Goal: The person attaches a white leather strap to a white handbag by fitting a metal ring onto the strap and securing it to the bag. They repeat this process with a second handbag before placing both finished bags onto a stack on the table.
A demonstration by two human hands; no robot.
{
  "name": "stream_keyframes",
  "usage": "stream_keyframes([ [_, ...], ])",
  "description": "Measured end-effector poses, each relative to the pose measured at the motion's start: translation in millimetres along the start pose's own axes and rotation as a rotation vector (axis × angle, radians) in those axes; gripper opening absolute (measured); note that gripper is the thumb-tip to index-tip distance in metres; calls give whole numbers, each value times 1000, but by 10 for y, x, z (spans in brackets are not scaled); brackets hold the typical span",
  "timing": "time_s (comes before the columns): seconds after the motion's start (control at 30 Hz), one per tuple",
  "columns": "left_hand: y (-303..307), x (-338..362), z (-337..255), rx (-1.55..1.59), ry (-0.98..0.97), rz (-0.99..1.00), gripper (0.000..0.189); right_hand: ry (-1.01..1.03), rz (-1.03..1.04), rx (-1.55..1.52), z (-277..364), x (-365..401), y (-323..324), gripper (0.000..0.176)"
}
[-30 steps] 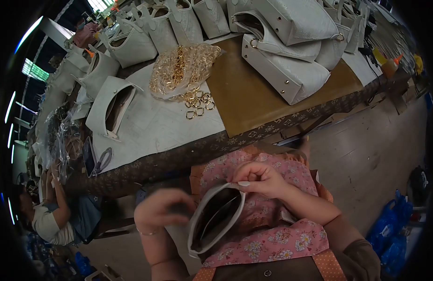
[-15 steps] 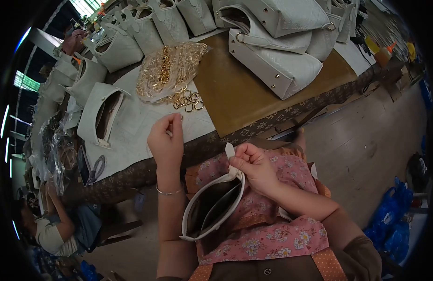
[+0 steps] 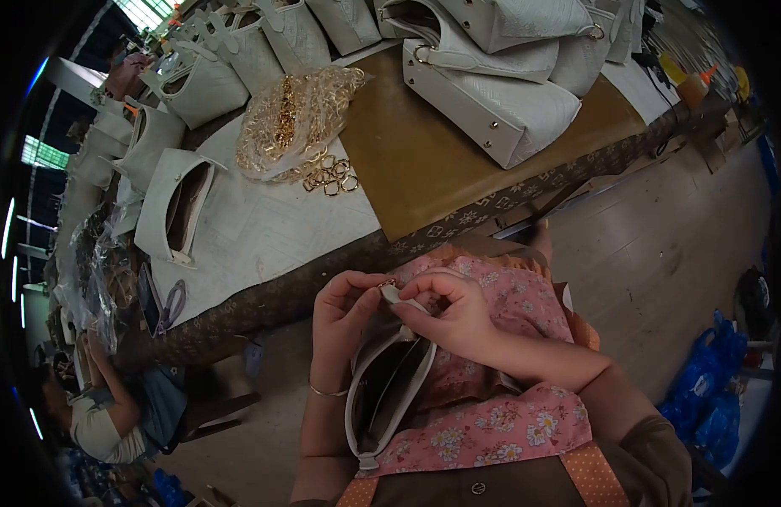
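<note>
A white handbag (image 3: 354,404) hangs over my lap, its top open and its dark lining showing. My right hand (image 3: 448,314) pinches the bag's short white strap tab (image 3: 392,294) near its end. Close against it, my left hand (image 3: 346,311) grips a small gold ring (image 3: 385,285) between thumb and fingers. Ring and tab meet at the fingertips; whether the tab passes through the ring is hidden. More gold rings (image 3: 331,176) lie loose on the table, beside a clear plastic bag of gold hardware (image 3: 291,127).
White handbags (image 3: 492,110) are piled on a brown sheet (image 3: 390,190), with several more along the back. One open white bag (image 3: 172,207) lies at left near scissors (image 3: 172,306). A co-worker (image 3: 111,414) sits at far left; blue plastic bags (image 3: 704,389) lie on the floor at right.
My left hand has come down from beside the table edge to my right hand, bringing the gold ring to the strap tab. The tab has tilted left and the handbag has shifted slightly.
</note>
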State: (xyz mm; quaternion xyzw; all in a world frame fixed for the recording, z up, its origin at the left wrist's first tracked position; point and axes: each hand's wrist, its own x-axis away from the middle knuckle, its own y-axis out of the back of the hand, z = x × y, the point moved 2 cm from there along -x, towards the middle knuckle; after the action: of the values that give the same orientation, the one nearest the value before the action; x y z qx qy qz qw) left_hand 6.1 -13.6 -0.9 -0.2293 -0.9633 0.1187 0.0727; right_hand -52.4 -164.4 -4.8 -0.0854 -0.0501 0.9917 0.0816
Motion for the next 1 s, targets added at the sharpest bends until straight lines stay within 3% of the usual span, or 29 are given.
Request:
stream_keyframes([
  [0.1,34,-15,43,149,-37,71,9,141,26,171,19,6,52,12],
  [0.33,-4,-53,51,56,-99,169,18,230,-2,71,-42,19,41,9],
  [0.53,-19,-65,59,-64,-122,202,21,105,47,-1,-65,61,48,6],
  [0.6,-7,-70,90,-118,-126,218,21,-223,108,-486,-142,94,9,6],
  [0.7,10,-77,141,-117,-186,242,19,-315,151,-535,-136,82,20,6],
  [0.8,-33,-75,167,-175,-270,233,16,-271,116,-666,-136,56,-38,8],
  [0.87,-43,-53,168,-178,-295,161,12,-313,149,-644,-123,-5,-38,9],
  [1.0,-18,-31,216,-140,-349,196,13,-463,258,-522,-36,-36,-38,16],
])
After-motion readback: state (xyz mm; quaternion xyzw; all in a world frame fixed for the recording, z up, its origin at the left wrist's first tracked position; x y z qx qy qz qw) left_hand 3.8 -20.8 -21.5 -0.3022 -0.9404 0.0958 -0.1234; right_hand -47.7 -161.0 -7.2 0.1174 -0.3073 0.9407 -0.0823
